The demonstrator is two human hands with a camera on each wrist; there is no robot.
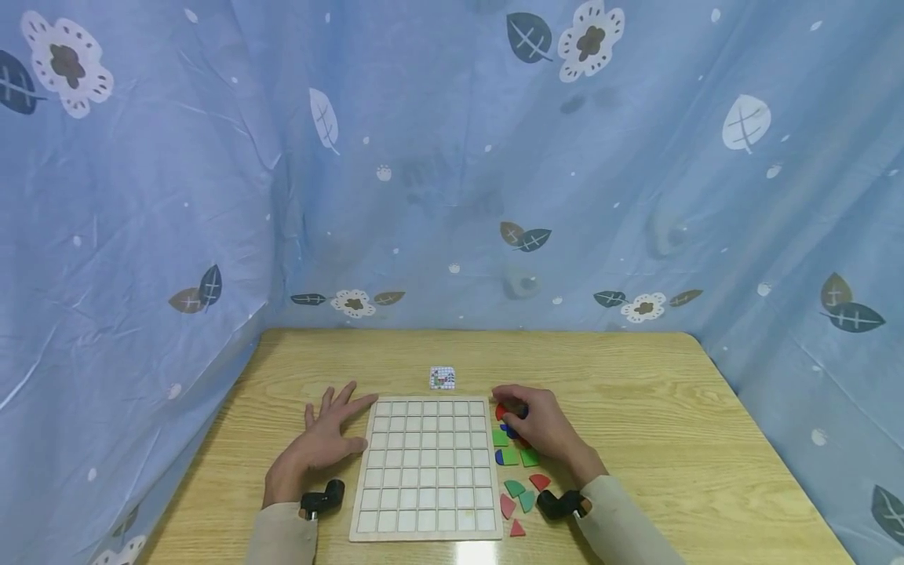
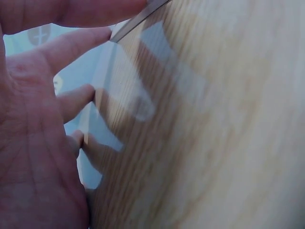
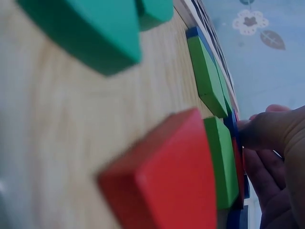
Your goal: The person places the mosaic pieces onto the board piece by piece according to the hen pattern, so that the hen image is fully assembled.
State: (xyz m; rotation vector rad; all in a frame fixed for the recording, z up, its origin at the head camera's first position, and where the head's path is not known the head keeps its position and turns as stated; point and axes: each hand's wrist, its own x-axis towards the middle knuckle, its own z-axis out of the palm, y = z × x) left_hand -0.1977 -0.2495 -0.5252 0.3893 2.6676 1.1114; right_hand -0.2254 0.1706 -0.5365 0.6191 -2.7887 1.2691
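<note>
A pale wooden board (image 1: pixel 428 471) with a grid of square cells lies on the table. My left hand (image 1: pixel 318 445) is spread along its left side, index fingertip and thumb at the edge. In the left wrist view, the left hand (image 2: pixel 33 129) shows its palm and extended fingers. My right hand (image 1: pixel 542 422) arches over blue and red pieces beside the board's upper right edge, index finger extended toward the corner. In the right wrist view, its thumb (image 3: pixel 262 131) is against or just behind a blue piece (image 3: pixel 231 125); the hand partly hides the pieces there.
Green squares (image 1: pixel 510 457) and a red quarter-round piece (image 1: pixel 540 481) lie right of the board. Nearer are teal pieces (image 1: pixel 515 488), a pink piece (image 1: pixel 508 506) and a red triangle (image 1: pixel 518 528). A small printed pattern card (image 1: pixel 442 378) lies beyond the board. A patterned blue curtain (image 1: pixel 438 157) surrounds the table.
</note>
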